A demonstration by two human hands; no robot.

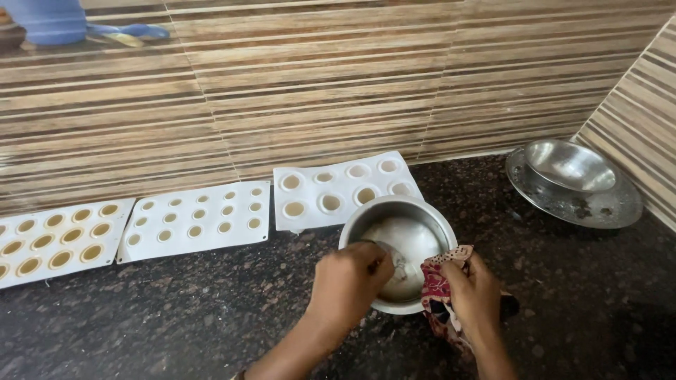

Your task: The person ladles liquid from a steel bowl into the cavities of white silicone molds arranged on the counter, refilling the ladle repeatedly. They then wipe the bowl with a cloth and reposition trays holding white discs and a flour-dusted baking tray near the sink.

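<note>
Scraping the steel pot while the moulds sit filled

The left hand is closed around a small utensil, mostly hidden, its tip down in the pale mixture inside the steel pot; the right hand clamps a patterned cloth against the pot's rim, steadying it on the dark stone counter. Only a thin layer of mixture seems left in the pot. Behind it, three white moulds lie in a row against the striped tiled wall, most cavities showing tan filling, so the pouring looks largely done. A steel bowl on a plate stands well apart at right.
</note>
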